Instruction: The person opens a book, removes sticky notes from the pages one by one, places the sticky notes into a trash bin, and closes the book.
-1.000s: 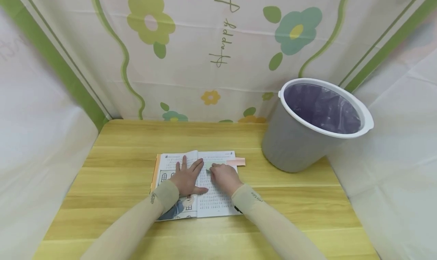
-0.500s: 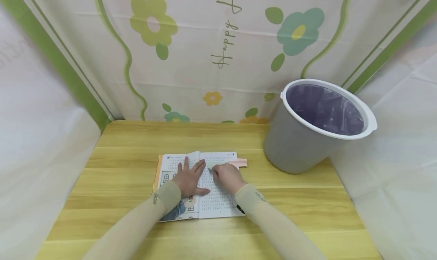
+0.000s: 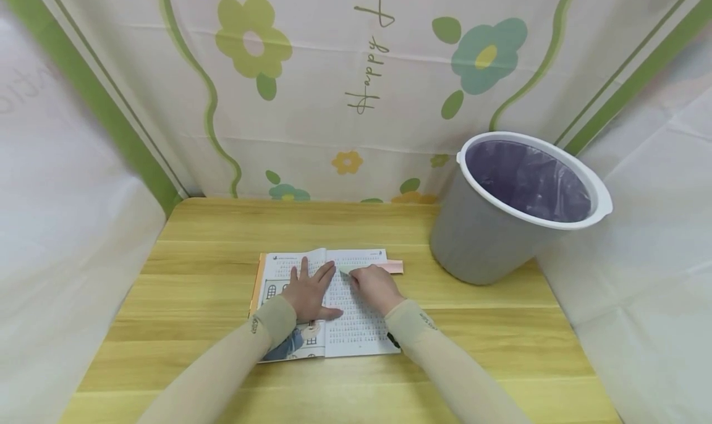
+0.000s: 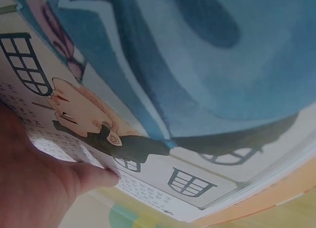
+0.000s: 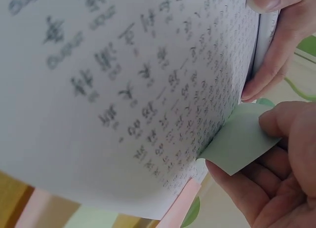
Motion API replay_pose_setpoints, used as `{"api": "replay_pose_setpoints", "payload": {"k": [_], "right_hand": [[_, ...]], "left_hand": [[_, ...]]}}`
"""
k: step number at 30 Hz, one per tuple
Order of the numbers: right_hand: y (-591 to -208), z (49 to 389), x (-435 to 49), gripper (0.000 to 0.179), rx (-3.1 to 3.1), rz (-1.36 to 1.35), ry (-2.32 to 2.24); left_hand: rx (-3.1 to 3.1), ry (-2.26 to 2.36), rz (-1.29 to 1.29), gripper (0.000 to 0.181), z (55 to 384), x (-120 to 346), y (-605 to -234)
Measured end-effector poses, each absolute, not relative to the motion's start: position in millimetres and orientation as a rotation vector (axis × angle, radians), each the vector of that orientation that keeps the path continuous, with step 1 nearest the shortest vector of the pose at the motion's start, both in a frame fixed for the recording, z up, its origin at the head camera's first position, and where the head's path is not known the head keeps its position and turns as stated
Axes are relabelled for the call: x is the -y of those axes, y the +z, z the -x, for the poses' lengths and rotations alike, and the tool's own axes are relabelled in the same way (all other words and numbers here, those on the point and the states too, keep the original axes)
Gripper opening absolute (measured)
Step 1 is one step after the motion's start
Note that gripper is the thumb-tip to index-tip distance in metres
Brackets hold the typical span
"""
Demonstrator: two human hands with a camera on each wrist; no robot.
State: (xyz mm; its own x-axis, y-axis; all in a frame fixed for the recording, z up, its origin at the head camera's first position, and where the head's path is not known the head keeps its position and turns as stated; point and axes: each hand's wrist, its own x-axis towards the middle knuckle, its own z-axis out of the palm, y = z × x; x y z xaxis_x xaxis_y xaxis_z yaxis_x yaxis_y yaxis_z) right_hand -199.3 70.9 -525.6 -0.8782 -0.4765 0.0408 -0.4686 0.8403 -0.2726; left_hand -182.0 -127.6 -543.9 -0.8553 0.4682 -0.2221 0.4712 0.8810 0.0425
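An open book (image 3: 356, 343) lies on the wooden table, its left page carrying a picture and its right page printed text. My left hand (image 3: 308, 294) rests with spread fingers on the left page and across the fold, its thumb reaching onto the text page. On the right page my right hand (image 3: 375, 288) pinches a pale green sticky note (image 5: 242, 139) between thumb and fingers. One edge of that note meets the page, while the rest stands up from it. Just beyond my right hand a pink sticky note (image 3: 395, 266) sticks out past the page's right edge.
A grey bin (image 3: 473, 238) with a white rim and a dark purple liner stands at the table's back right. A floral curtain (image 3: 311, 115) hangs behind the table (image 3: 222, 226), with pale cloth on both sides.
My right hand has shifted slightly to the right over the page, and less of the green sticky note shows in the head view. My left hand keeps its place on the book.
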Motion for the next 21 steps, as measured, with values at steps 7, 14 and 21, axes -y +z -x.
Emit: {"api": "replay_pose_setpoints", "payload": {"k": [7, 14, 21], "right_hand": [[-522.9, 200.2, -72.4, 0.014, -3.006, 0.748, -0.475], [-522.9, 201.8, -73.7, 0.016, -3.009, 0.706, -0.486], [-522.1, 202.0, -75.0, 0.018, -3.015, 0.682, -0.501]], "left_hand": [[-2.829, -0.068, -0.716, 0.110, 181.5, 127.7, -544.7], [-2.840, -0.090, -0.730, 0.108, 181.4, 128.0, -546.0], [-2.834, -0.073, -0.732, 0.107, 180.5, 126.9, -542.6]]}}
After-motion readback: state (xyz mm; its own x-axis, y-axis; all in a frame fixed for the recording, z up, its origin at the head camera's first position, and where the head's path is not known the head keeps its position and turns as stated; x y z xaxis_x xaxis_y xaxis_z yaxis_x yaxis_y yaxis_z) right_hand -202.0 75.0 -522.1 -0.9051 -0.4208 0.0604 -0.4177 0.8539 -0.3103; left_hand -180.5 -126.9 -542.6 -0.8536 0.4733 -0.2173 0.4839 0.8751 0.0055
